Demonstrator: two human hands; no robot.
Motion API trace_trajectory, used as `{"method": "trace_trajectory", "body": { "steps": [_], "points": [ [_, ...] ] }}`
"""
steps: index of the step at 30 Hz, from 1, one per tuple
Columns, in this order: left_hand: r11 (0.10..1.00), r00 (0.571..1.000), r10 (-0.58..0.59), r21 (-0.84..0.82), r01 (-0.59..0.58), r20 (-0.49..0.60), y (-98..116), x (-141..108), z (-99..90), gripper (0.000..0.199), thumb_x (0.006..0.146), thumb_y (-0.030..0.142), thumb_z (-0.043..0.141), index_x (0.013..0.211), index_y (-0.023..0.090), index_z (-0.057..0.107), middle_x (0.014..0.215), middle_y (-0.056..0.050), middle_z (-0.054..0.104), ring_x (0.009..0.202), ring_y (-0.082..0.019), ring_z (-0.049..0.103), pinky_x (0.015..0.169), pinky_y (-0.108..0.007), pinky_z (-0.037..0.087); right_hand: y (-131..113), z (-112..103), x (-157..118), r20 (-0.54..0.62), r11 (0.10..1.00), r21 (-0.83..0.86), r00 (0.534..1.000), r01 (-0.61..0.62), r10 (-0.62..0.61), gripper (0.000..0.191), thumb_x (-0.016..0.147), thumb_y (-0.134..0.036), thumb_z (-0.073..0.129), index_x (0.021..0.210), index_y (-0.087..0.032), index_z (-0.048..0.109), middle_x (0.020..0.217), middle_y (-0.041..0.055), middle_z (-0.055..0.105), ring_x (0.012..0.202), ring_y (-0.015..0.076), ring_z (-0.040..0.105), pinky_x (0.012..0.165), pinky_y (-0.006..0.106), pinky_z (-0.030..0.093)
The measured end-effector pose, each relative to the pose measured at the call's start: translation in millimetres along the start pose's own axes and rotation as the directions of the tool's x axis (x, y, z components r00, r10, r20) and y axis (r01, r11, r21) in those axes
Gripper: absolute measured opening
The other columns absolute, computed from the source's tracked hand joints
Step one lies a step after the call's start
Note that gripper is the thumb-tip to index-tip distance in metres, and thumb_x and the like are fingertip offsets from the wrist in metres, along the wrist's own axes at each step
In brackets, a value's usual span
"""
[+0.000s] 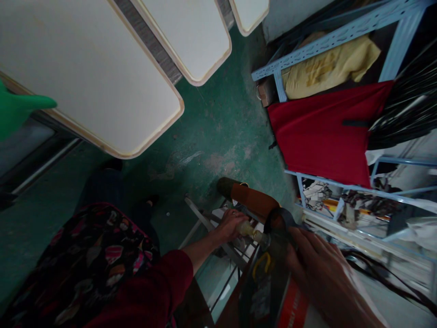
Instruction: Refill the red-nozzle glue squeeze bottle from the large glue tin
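Observation:
My left hand [232, 225], reaching out from a dark red sleeve, is closed around a yellowish, see-through nozzle-like piece [246, 228]. Its tip points at a clear neck-like fitting [262, 239] on a dark container [261, 278] with a yellow mark and a red label. Whether the two pieces touch I cannot tell. My right hand [321, 269] is wrapped over the far side of this container, the fingertips partly hidden and dim. Just beyond both hands lies an orange-brown tube-shaped thing [256, 200] with a dark end.
White rounded boards [102, 77] stick out at the upper left, beside a green plastic piece [23, 105]. Blue metal shelving [341, 34] with a yellowish sack [327, 68] and red cloth [327, 127] stands at the right. A metal frame [205, 221] is below my left hand, over green floor [218, 127].

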State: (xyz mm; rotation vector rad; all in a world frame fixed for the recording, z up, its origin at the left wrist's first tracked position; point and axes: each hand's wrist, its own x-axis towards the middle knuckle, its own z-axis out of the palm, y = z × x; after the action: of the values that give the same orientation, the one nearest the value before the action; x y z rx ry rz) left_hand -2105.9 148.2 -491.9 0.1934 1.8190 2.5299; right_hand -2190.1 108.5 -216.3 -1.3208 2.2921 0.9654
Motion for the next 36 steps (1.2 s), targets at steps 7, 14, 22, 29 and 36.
{"method": "trace_trajectory", "body": {
  "steps": [7,14,22,29,36],
  "points": [
    [1.000,1.000,-0.005,0.011,0.005,0.006,-4.9,-0.4,6.1,0.057,0.066,0.038,0.066,0.118,0.017,0.056,0.116,-0.009,0.059,0.109,-0.029,0.047,0.095,-0.043,0.033,1.0,2.8,-2.2,0.004,1.000,0.003,1.000,0.012,-0.012,0.027,0.088,-0.027,0.040,0.107,-0.011,0.049,0.091,0.0100,0.063,0.078,0.0204,0.062,0.065,0.032,0.050],
    [1.000,1.000,-0.002,0.010,0.002,-0.006,-5.5,2.0,8.5,0.057,0.066,0.040,0.066,0.118,0.018,0.056,0.116,-0.010,0.060,0.109,-0.030,0.047,0.095,-0.043,0.033,-3.3,-0.2,2.7,-0.019,0.999,0.029,1.000,-0.019,0.019,0.025,0.089,-0.027,0.034,0.102,-0.013,0.049,0.087,0.0100,0.063,0.074,0.0208,0.061,0.060,0.033,0.049],
    [1.000,1.000,0.007,0.001,-0.007,-0.012,-4.3,2.4,5.9,0.060,0.062,0.034,0.069,0.118,0.017,0.056,0.115,-0.009,0.060,0.108,-0.030,0.047,0.094,-0.042,0.033,-3.3,-1.2,2.7,-0.034,1.000,0.005,0.999,-0.006,0.006,0.024,0.089,-0.027,0.033,0.100,-0.014,0.050,0.088,0.0101,0.063,0.074,0.0198,0.061,0.060,0.031,0.047],
    [1.000,1.000,-0.003,0.012,0.003,0.009,-0.8,3.1,1.0,0.054,0.068,0.038,0.064,0.118,0.019,0.055,0.115,-0.007,0.059,0.108,-0.027,0.047,0.095,-0.041,0.033,0.1,0.2,1.5,-0.006,0.999,0.014,0.999,0.033,-0.033,0.024,0.088,-0.026,0.036,0.105,-0.014,0.049,0.090,0.0088,0.063,0.076,0.0197,0.061,0.061,0.031,0.047],
    [1.000,1.000,0.001,-0.005,-0.001,-0.015,-2.1,2.0,2.1,0.054,0.068,0.040,0.063,0.117,0.018,0.057,0.115,-0.009,0.060,0.108,-0.029,0.047,0.093,-0.041,0.033,2.7,4.5,-2.3,-0.019,0.998,-0.023,0.998,0.054,-0.054,0.022,0.088,-0.026,0.036,0.102,-0.017,0.050,0.090,0.0082,0.063,0.075,0.0198,0.060,0.060,0.030,0.046]
  ]
}}
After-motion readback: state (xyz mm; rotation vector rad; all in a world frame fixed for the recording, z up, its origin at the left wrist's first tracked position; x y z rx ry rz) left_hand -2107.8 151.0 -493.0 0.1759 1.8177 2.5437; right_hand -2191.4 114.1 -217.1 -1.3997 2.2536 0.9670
